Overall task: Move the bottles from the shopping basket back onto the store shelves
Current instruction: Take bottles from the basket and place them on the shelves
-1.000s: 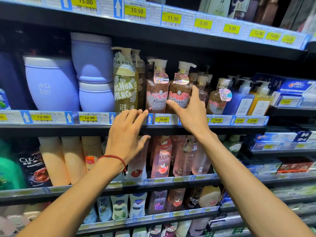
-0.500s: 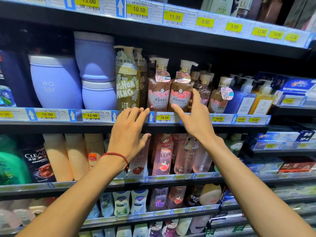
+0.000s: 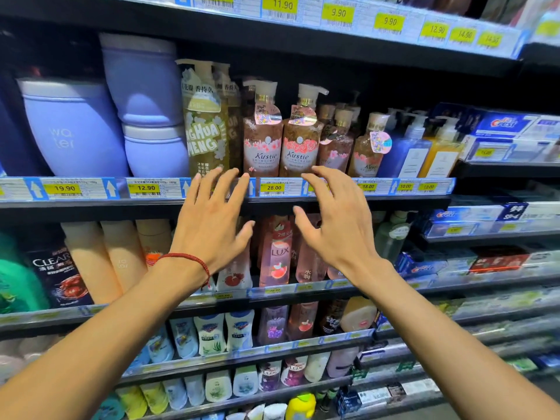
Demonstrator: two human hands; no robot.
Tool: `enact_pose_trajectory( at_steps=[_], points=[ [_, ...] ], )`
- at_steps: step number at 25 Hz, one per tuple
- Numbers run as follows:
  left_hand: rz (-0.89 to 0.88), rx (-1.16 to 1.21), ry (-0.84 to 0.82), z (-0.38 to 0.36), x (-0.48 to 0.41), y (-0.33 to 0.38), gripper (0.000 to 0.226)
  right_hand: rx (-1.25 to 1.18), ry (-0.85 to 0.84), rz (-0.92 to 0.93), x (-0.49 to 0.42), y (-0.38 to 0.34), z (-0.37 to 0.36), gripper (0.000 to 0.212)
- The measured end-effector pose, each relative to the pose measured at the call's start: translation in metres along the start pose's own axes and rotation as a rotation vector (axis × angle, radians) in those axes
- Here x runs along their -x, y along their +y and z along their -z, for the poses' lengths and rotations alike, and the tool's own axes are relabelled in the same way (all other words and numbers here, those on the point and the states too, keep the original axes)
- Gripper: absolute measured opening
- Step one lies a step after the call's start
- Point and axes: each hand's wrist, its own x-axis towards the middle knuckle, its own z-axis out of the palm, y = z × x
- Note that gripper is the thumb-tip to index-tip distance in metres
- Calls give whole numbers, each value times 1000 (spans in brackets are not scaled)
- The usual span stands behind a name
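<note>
Item: Kustie bottles (image 3: 298, 147), upright on shelf (image 3: 91, 207), at 12 o'clock of both hands. Left hand (image 3: 212, 228), right hand (image 3: 336, 231): fingers spread, holding nothing. Basket unseen. Advice: confirm bottles sit behind price rail (image 3: 272, 189), labels forward.

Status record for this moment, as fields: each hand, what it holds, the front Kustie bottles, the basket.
left hand: open, fingers spread, holds nothing, in front of the price rail
right hand: open, fingers loosely bent, holds nothing, beside the left hand
Kustie bottles: two at the front, upright, side by side on the shelf above the 28.00 tag
contact: fingertips overlap the bottle bases in view; touching or not cannot be told
basket: not in view
</note>
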Motion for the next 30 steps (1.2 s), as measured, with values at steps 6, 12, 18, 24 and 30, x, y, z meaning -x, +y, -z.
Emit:
enact_pose_trajectory(
  at_steps=[6,12,18,24,30],
  points=[
    [-92,-119,-15,34,45,28,71,92,-122,168,58,-10,32,65],
    [-46,-214,-209,59,134,61,75,56,-241,168,123,-17,56,70],
    [44,-254,-342,87,227,80,75,-104,-323,217,187,-60,68,69],
    [141,-296,-479,111,323,63,75,-228,-404,270,237,-126,68,69],
    [207,-300,-579,123,411,14,76,-257,-463,323,278,-214,53,70]
  ],
)
